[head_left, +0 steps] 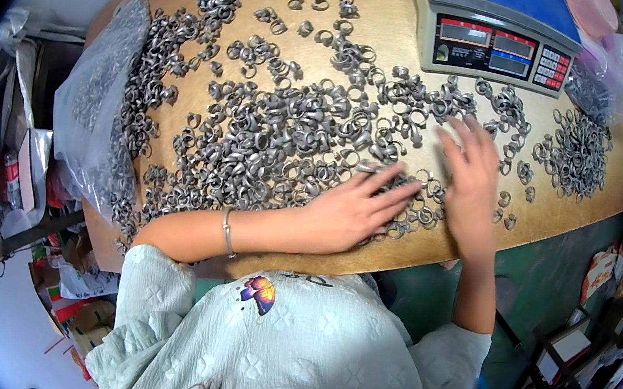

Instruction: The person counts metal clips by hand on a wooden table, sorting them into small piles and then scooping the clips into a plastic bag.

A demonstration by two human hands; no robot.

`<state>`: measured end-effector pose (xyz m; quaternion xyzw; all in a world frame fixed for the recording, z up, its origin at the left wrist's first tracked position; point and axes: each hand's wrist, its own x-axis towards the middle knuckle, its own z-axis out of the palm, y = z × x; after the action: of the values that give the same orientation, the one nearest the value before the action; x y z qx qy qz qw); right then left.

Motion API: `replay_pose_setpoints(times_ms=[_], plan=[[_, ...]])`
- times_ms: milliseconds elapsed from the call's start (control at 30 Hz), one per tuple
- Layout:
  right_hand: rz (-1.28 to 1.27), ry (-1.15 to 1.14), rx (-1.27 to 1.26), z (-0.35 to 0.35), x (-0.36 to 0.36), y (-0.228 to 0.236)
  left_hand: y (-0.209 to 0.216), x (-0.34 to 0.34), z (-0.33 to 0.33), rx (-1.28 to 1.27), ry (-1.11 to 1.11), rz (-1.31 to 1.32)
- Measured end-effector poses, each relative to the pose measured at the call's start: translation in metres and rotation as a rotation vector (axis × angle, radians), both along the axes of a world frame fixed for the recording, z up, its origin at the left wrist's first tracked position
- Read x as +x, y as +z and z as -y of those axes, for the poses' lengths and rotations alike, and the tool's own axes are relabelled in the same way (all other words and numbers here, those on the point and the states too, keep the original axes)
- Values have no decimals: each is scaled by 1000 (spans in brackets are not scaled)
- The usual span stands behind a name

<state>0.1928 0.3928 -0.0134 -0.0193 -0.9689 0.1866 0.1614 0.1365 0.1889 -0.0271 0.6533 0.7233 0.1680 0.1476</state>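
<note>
Brown tabletop [382, 1] shows beyond the fingers [384, 179]; metal rings [289, 124] lie loose beneath and leftward of them, probably spread for easy reach; left hand [345, 213] extended, right hand [472, 197] loosely curled, I cannot tell whether either grips one.

Left forearm [266, 232] is lying sideways, left hand [353, 212] is pointing right, back up, right hand [475, 174] is pointing away from the body, fingers [453, 152] spreading slightly.

The blue-topped, pale plastic scale [430, 42] has numerals on its red-and-white keypad [551, 70]. Its black panel [470, 55] bears illegible print.
</note>
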Motion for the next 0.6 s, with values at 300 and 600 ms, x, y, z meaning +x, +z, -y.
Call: replay_pose_setpoints(times_ms=[300, 600], plan=[[193, 205, 104, 1, -10, -5, 17, -20, 58, 202, 336, -39], [179, 512, 40, 53, -26, 5, -3, 0, 73, -33, 459, -91]])
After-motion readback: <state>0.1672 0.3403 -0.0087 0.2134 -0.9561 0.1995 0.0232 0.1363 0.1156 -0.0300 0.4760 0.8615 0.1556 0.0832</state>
